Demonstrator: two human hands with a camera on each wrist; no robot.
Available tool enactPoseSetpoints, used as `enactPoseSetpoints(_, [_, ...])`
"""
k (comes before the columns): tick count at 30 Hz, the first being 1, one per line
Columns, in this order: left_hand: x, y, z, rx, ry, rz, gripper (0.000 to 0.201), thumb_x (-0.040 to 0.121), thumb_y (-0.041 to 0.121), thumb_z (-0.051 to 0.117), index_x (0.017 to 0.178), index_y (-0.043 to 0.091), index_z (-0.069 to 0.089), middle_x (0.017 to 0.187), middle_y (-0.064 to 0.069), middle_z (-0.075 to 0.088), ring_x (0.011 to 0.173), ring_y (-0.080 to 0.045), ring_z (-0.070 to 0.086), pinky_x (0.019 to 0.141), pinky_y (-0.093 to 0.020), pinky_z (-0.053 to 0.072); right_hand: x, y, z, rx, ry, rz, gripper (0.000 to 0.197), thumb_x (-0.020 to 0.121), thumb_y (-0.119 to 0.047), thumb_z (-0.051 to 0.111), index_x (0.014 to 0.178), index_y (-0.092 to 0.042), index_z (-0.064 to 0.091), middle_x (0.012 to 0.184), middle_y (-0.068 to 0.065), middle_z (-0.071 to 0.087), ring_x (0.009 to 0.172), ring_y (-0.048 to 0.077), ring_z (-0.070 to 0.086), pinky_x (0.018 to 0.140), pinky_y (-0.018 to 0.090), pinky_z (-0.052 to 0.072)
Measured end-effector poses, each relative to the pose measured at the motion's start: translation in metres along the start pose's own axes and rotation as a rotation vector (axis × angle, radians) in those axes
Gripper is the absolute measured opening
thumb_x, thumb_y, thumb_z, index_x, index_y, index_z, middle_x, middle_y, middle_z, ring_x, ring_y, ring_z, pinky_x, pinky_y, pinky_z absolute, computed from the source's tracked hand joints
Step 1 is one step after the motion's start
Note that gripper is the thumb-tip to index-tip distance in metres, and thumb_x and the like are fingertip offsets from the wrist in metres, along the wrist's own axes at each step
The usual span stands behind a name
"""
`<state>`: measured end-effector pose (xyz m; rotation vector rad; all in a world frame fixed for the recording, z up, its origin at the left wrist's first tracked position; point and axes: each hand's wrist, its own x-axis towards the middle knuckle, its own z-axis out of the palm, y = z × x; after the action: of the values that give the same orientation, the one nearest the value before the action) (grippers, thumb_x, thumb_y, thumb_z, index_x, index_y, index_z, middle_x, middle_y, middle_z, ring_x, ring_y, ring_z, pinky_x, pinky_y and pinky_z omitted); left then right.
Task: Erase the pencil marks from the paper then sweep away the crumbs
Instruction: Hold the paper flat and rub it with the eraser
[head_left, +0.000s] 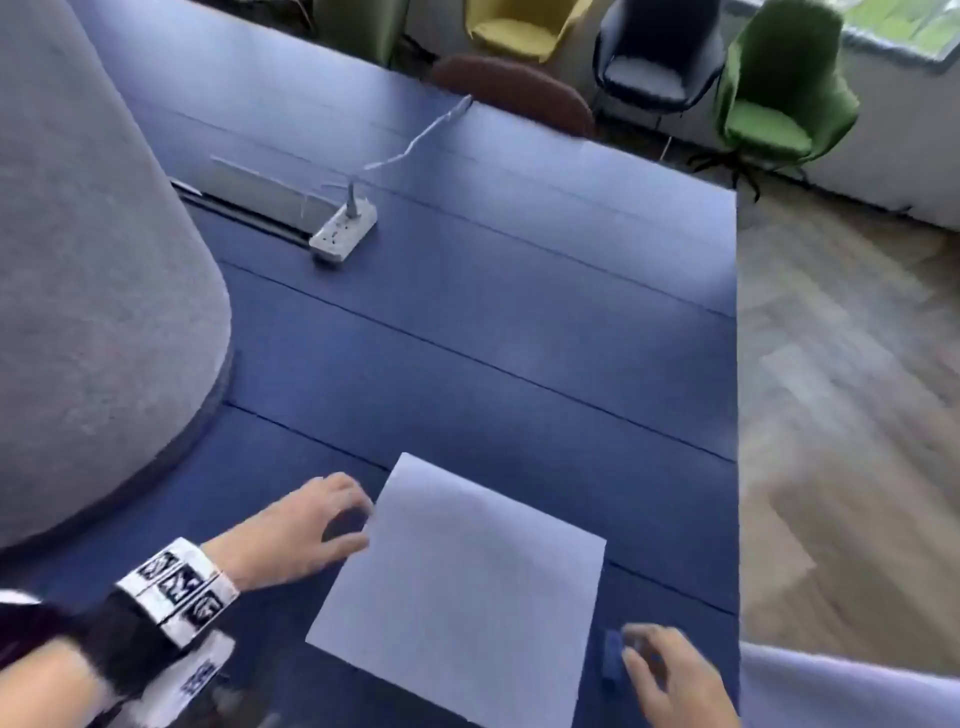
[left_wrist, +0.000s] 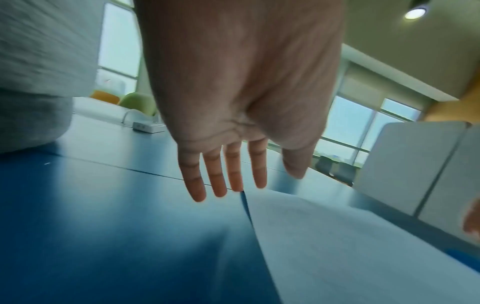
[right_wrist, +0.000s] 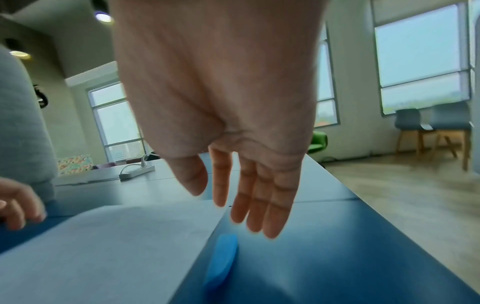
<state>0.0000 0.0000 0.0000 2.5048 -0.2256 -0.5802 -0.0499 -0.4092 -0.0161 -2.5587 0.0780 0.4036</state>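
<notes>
A white sheet of paper (head_left: 462, 587) lies turned at an angle on the blue table (head_left: 519, 338); blur hides any pencil marks on it. A blue eraser (head_left: 612, 654) lies flat on the table just off the paper's right edge, seen also in the right wrist view as the eraser (right_wrist: 221, 259). My right hand (head_left: 670, 675) hovers over it with fingers (right_wrist: 262, 207) straight and holding nothing. My left hand (head_left: 306, 525) is at the paper's left edge, its fingers (left_wrist: 215, 174) spread and empty above the table beside the paper (left_wrist: 363, 246).
A white power strip (head_left: 344, 228) with a cable lies farther back on the table. A grey rounded partition (head_left: 93, 260) stands at the left. The table's right edge (head_left: 736, 415) drops to a wooden floor. Chairs (head_left: 779, 98) stand behind.
</notes>
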Motion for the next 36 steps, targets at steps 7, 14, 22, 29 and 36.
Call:
enactPoseSetpoints(7, [0.027,-0.026,0.025,0.298,-0.120,0.185,0.094,0.084,0.062,0.061,0.154,0.042,0.003,0.156,0.027,-0.025,0.142,0.003,0.003,0.114,-0.029,0.013,0.030,0.014,0.003,-0.096,0.015,0.073,0.050,0.077,-0.027,0.077,0.122,-0.015,0.061,0.116,-0.004,0.058,0.113,0.019,0.054,0.097,0.037,0.046])
enactPoseSetpoints(14, [0.040,-0.024,0.031,0.633,-0.156,0.135,0.113,0.065,0.092,0.040,0.152,0.043,-0.013,0.153,0.033,-0.021,0.135,-0.004,0.010,0.092,-0.033,0.029,0.018,0.036,0.012,0.023,0.097,0.053,0.034,0.066,-0.035,0.083,0.093,-0.021,0.069,0.124,-0.018,0.057,0.103,0.011,0.060,0.092,0.026,0.047])
enactPoseSetpoints(22, [0.040,-0.014,0.035,0.631,-0.185,0.063,0.110,0.072,0.078,0.060,0.154,0.040,-0.003,0.156,0.030,-0.012,0.132,-0.010,0.012,0.101,-0.040,0.033,0.011,0.033,0.028,-0.104,0.123,0.017,0.024,0.071,-0.028,0.081,0.062,-0.016,0.062,0.139,-0.005,0.052,0.097,0.013,0.058,0.079,0.024,0.036])
enactPoseSetpoints(29, [0.037,-0.010,0.038,0.602,-0.204,0.068,0.111,0.063,0.081,0.065,0.151,0.047,0.005,0.159,0.027,-0.006,0.137,-0.012,0.009,0.108,-0.053,0.029,0.008,0.019,0.031,-0.055,0.208,0.015,0.017,0.070,-0.017,0.072,0.061,-0.007,0.062,0.084,0.001,0.063,0.086,0.020,0.062,0.063,0.023,0.041])
enactPoseSetpoints(36, [0.038,-0.014,0.036,0.634,-0.185,0.101,0.116,0.063,0.083,0.063,0.154,0.042,0.004,0.161,0.023,-0.004,0.130,-0.015,0.018,0.100,-0.050,0.035,0.019,-0.070,0.045,0.048,0.185,-0.183,0.011,0.072,-0.015,0.074,0.069,-0.012,0.063,0.066,0.000,0.066,0.062,0.016,0.063,0.057,0.030,0.053])
